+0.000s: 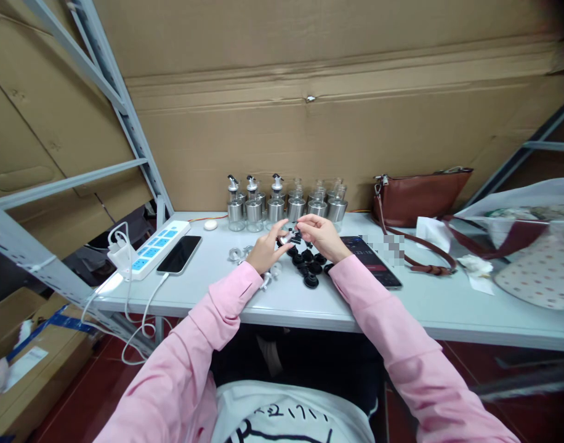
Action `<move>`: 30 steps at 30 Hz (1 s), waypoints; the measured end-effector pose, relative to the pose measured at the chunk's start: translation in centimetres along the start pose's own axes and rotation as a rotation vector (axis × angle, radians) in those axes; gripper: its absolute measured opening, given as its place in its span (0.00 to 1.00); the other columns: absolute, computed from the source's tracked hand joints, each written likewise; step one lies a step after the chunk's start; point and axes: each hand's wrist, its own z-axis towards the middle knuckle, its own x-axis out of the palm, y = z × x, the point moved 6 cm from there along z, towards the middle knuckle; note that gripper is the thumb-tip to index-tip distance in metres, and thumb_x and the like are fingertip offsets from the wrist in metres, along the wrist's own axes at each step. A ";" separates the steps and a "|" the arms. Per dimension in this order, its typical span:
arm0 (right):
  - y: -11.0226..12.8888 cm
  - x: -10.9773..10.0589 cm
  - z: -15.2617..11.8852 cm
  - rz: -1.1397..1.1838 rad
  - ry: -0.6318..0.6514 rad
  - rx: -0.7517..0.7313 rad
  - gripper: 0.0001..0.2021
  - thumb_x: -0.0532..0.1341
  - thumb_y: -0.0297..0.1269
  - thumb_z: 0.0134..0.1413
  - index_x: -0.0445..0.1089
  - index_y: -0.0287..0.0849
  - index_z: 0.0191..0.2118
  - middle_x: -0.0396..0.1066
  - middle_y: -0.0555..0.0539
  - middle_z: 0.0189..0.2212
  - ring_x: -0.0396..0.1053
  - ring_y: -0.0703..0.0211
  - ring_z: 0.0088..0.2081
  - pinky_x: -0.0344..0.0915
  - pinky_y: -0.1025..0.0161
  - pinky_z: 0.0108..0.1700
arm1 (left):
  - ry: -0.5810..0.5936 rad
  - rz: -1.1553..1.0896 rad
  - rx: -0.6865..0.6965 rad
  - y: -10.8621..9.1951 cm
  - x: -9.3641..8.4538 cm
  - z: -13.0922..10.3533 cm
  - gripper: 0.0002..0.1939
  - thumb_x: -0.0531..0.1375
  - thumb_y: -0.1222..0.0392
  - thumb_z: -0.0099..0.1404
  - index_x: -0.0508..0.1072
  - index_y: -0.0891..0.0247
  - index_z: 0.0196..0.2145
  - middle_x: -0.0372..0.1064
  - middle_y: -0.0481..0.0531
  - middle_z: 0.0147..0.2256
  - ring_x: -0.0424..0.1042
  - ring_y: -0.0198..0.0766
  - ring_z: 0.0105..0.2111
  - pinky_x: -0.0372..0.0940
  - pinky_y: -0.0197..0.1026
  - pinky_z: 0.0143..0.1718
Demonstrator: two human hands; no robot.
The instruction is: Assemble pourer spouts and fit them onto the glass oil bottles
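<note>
Near the middle of the table, my left hand [266,248] holds a small silver spout [287,237] between thumb and fingers. My right hand [319,235] is closed at its fingertips on a small black part [298,232], which meets the spout. Below the hands lie several black stoppers [311,280] in a loose cluster. Several clear and silver pieces [236,253] lie around my left hand, partly hidden by it. Behind stand several glass bottles with silver bands [275,209]; three at the left carry pourer tops [277,183].
At the left lie a white power strip [158,251] with cables and a phone [180,255]. A dark tablet [372,263] is right of my right hand. Further right are a brown bag [423,198] with its strap, crumpled tissue [476,266] and a dotted white bag [540,277].
</note>
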 end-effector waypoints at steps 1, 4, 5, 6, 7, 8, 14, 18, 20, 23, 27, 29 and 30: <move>-0.1 0.1 -0.1 -0.006 0.012 0.006 0.16 0.70 0.43 0.33 0.69 0.40 0.29 0.68 0.52 0.20 0.57 0.70 0.18 0.53 0.68 0.20 | 0.000 0.003 0.000 0.0 0.0 0.0 0.30 0.60 0.59 0.62 0.53 0.62 0.57 0.72 0.55 0.42 0.73 0.40 0.44 0.67 0.43 0.47; -0.2 0.3 -0.2 -0.031 0.048 0.012 0.16 0.71 0.41 0.32 0.71 0.39 0.30 0.68 0.52 0.20 0.57 0.71 0.18 0.53 0.68 0.21 | 0.002 0.012 0.003 0.0 0.0 0.0 0.29 0.60 0.59 0.62 0.53 0.62 0.58 0.72 0.55 0.42 0.73 0.40 0.44 0.67 0.43 0.47; -0.2 0.4 -0.2 -0.039 0.056 0.009 0.15 0.71 0.40 0.32 0.71 0.39 0.29 0.67 0.53 0.20 0.57 0.71 0.19 0.53 0.68 0.21 | 0.003 0.016 0.005 0.0 0.0 0.0 0.30 0.60 0.59 0.62 0.53 0.63 0.58 0.72 0.56 0.42 0.73 0.40 0.44 0.67 0.43 0.47; -0.1 0.5 -0.2 -0.046 0.062 0.005 0.15 0.71 0.40 0.33 0.71 0.39 0.29 0.67 0.53 0.20 0.57 0.71 0.19 0.53 0.68 0.21 | 0.005 0.020 0.010 0.0 0.0 0.0 0.30 0.60 0.58 0.62 0.53 0.63 0.58 0.72 0.56 0.42 0.73 0.40 0.43 0.67 0.43 0.47; -0.1 0.5 -0.3 -0.052 0.066 0.000 0.15 0.71 0.40 0.33 0.71 0.39 0.29 0.67 0.53 0.20 0.57 0.71 0.19 0.53 0.68 0.21 | 0.007 0.024 0.015 0.0 0.1 0.0 0.30 0.60 0.58 0.62 0.53 0.62 0.58 0.72 0.56 0.42 0.73 0.40 0.43 0.67 0.43 0.46; 0.0 0.5 -0.3 -0.057 0.069 -0.005 0.14 0.71 0.40 0.33 0.71 0.39 0.29 0.66 0.54 0.20 0.57 0.71 0.19 0.53 0.68 0.21 | 0.007 0.028 0.022 0.0 0.1 0.0 0.30 0.60 0.58 0.62 0.53 0.62 0.58 0.72 0.56 0.42 0.73 0.40 0.43 0.67 0.43 0.46; 0.1 0.7 -0.3 -0.078 0.090 -0.032 0.14 0.70 0.40 0.35 0.70 0.40 0.29 0.65 0.54 0.19 0.56 0.71 0.18 0.53 0.68 0.21 | 0.010 0.052 0.094 -0.2 0.1 0.0 0.25 0.57 0.56 0.65 0.57 0.63 0.57 0.70 0.57 0.44 0.72 0.40 0.44 0.66 0.44 0.48; 0.0 0.6 -0.2 -0.086 0.094 -0.042 0.13 0.70 0.40 0.36 0.70 0.40 0.29 0.65 0.55 0.18 0.57 0.70 0.18 0.54 0.68 0.21 | 0.010 0.066 0.145 -0.5 0.1 -0.1 0.22 0.54 0.53 0.66 0.60 0.64 0.56 0.69 0.59 0.46 0.70 0.41 0.45 0.65 0.45 0.49; -0.1 0.5 -0.2 -0.090 0.097 -0.042 0.13 0.70 0.41 0.36 0.70 0.40 0.29 0.65 0.55 0.18 0.57 0.70 0.18 0.54 0.68 0.21 | 0.008 0.073 0.158 -0.5 0.1 -0.1 0.23 0.53 0.52 0.67 0.60 0.64 0.56 0.69 0.59 0.46 0.70 0.41 0.46 0.65 0.45 0.49; -0.1 0.5 -0.2 -0.093 0.100 -0.045 0.13 0.69 0.41 0.38 0.71 0.39 0.30 0.65 0.54 0.17 0.58 0.70 0.18 0.55 0.68 0.22 | 0.005 0.080 0.172 -0.6 0.1 -0.1 0.23 0.52 0.52 0.67 0.59 0.64 0.56 0.69 0.59 0.45 0.70 0.41 0.45 0.66 0.45 0.49; -0.1 0.3 -0.2 -0.095 0.100 -0.047 0.12 0.69 0.40 0.39 0.72 0.38 0.30 0.65 0.55 0.15 0.59 0.69 0.19 0.56 0.68 0.23 | -0.006 0.082 0.183 -0.8 0.0 -0.1 0.23 0.52 0.52 0.67 0.60 0.66 0.56 0.69 0.59 0.45 0.70 0.41 0.45 0.66 0.44 0.48; -0.2 0.2 -0.1 -0.086 0.103 -0.032 0.13 0.70 0.39 0.38 0.73 0.38 0.30 0.65 0.54 0.15 0.60 0.69 0.19 0.56 0.68 0.23 | -0.013 0.081 0.182 -0.8 -0.1 -0.1 0.22 0.52 0.52 0.67 0.60 0.66 0.55 0.70 0.59 0.44 0.71 0.40 0.43 0.66 0.43 0.47; -0.3 0.1 -0.1 -0.078 0.107 -0.020 0.13 0.70 0.40 0.37 0.73 0.39 0.31 0.66 0.54 0.16 0.61 0.68 0.20 0.56 0.67 0.24 | -0.018 0.079 0.179 -0.9 -0.1 -0.1 0.22 0.52 0.52 0.67 0.61 0.66 0.55 0.70 0.59 0.43 0.71 0.40 0.43 0.66 0.43 0.47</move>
